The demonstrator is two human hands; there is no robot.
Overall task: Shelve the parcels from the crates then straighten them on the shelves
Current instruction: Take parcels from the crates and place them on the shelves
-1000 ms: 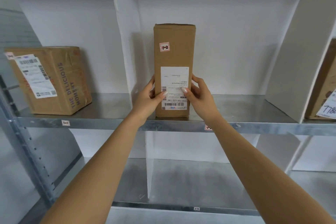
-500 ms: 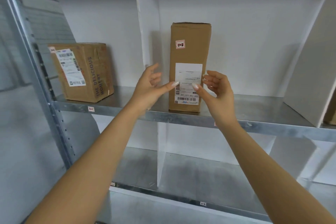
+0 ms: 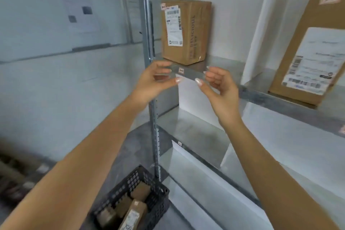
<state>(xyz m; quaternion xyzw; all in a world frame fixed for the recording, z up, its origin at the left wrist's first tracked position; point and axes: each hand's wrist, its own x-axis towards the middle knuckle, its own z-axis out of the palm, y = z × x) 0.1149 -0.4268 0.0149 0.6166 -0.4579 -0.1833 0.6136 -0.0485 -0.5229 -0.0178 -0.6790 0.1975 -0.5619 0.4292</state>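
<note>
A tall brown parcel [image 3: 309,46] with a white label stands upright on the metal shelf [image 3: 265,97] at the right. A squarer brown parcel [image 3: 186,31] sits on the same shelf further left, past a white divider [image 3: 261,30]. My left hand [image 3: 155,82] and my right hand [image 3: 220,87] hover empty in front of the shelf's front edge, fingers loosely curled, apart from both parcels. At the bottom a black perforated crate [image 3: 134,200] on the floor holds several brown parcels.
A perforated steel upright [image 3: 149,58] bounds the shelf unit on the left. A lower shelf [image 3: 242,147] with a white divider lies beneath. To the left runs a pale wall with a posted paper [image 3: 82,18]. Dark blurred objects lie at the lower left.
Both hands let go of the tall parcel and drew back from it. My view swung left and down, bringing the crate into sight and pushing the tall parcel to the right edge.
</note>
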